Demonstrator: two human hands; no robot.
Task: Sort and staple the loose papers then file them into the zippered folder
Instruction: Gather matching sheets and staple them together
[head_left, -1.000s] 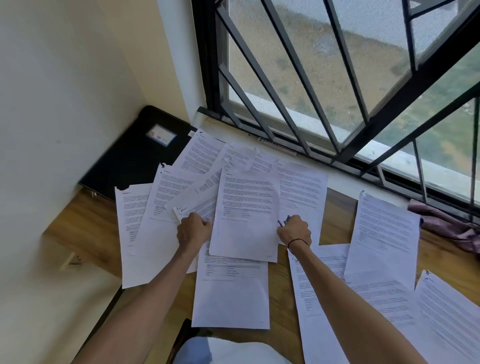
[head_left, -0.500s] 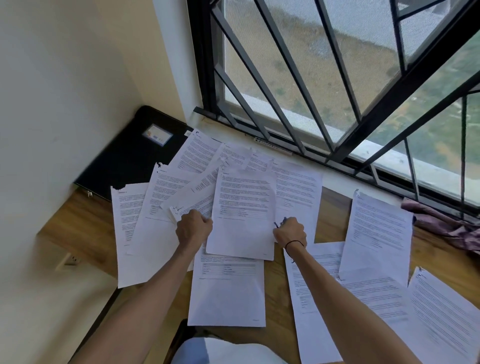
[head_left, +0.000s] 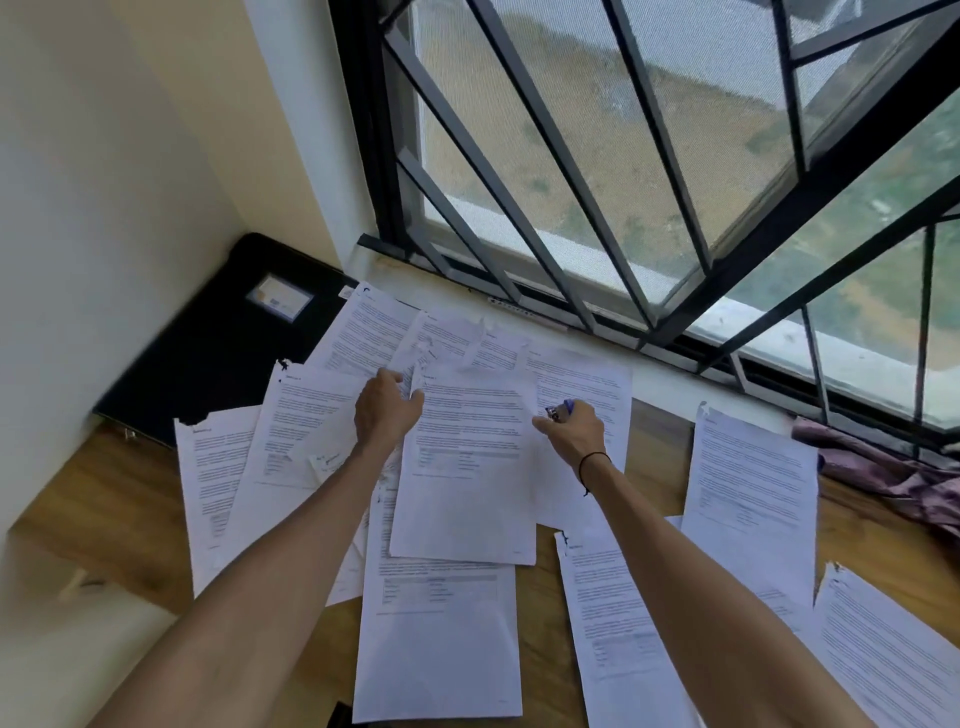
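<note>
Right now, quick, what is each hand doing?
Left hand: open, fingers resting on the papers.
Right hand: closed around a small blue stapler.

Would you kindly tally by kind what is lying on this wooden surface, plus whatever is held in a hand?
White printed sheets: at least 11 (overlaps may hide more)
Black folder: 1
Purple cloth: 1
Small blue and metal tool, gripped in the right hand: 1
Total: at least 14
</note>
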